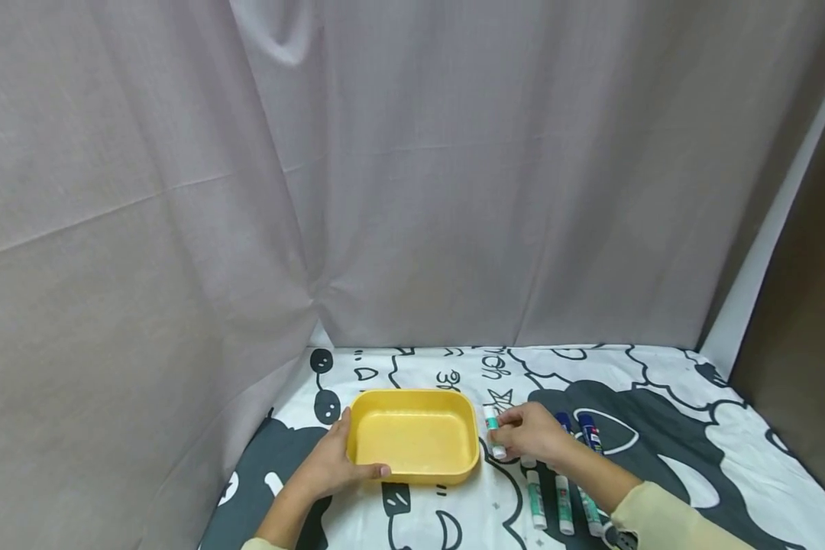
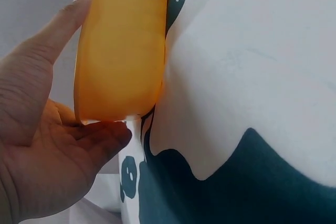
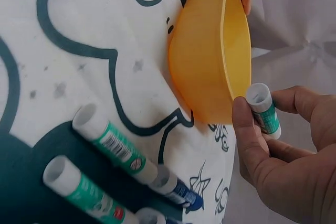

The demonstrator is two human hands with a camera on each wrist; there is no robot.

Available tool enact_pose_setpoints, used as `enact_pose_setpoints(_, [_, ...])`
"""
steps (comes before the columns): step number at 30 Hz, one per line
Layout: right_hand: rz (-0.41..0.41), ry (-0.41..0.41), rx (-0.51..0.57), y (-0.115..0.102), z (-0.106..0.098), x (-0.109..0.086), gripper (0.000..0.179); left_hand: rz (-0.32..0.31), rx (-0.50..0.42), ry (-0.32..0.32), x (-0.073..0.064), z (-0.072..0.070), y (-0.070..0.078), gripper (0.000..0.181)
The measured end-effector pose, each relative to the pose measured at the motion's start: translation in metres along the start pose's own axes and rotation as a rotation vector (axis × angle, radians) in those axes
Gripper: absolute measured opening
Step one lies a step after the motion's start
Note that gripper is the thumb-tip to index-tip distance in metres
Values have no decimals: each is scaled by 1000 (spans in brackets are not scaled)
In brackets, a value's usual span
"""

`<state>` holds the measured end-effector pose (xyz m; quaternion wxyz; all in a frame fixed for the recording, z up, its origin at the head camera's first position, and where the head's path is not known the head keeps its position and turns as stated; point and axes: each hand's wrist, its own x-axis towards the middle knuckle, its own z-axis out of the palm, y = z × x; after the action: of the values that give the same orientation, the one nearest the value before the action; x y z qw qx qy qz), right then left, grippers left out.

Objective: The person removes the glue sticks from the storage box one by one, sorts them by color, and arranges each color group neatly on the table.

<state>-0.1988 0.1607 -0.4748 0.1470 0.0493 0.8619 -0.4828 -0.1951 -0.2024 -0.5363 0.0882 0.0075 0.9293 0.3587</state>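
A yellow plastic tray [image 1: 415, 443] sits on the patterned cloth with its inside bare. My left hand [image 1: 333, 458] holds it at the left end, thumb along the near rim and fingers against the left side. In the left wrist view, thumb and fingers span that end of the tray [image 2: 123, 51]. Just right of the tray, my right hand [image 1: 532, 434] pinches a small white-and-green glue stick [image 3: 266, 116] between thumb and fingers. The right wrist view shows it above the cloth, near the tray's rim.
Under my right forearm lie several green-and-white glue sticks [image 1: 536, 500], with blue ones [image 1: 590, 431] beyond them. A black-and-white printed cloth [image 1: 481, 519] covers the surface. Grey curtain [image 1: 412, 191] hangs behind and on the left, and a brown panel [image 1: 804, 267] stands at right.
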Motion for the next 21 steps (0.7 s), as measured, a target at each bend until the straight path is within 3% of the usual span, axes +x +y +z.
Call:
enact_pose_setpoints(10, [61,43,10,17,-21,-8,44,-4,-51,-4,-2,0,0,153])
enact_pose_setpoints(21, [39,16,-39,47,-51,-32,49,-8,-49,-10,-4,0,1,152])
